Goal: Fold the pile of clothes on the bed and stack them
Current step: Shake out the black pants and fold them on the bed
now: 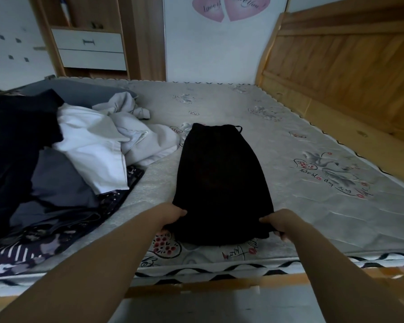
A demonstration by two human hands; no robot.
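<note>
A black garment [217, 178] lies flat and lengthwise on the patterned mattress [313, 159], its narrow end with a drawstring pointing away from me. My left hand [172, 215] grips its near left corner, thumb on top. My right hand [279, 221] grips the near right corner, fingers curled under the edge. To the left lies an unfolded pile: a white garment [91, 145], a pale grey garment [138, 127], a dark navy one [16, 141] and a grey-blue one [58, 183], over a dark patterned cloth [63, 231].
A wooden headboard [341, 66] rises along the right side. A wooden cabinet with white drawers [89, 50] stands beyond the bed's far left. The bed's near edge [219, 269] runs below my hands.
</note>
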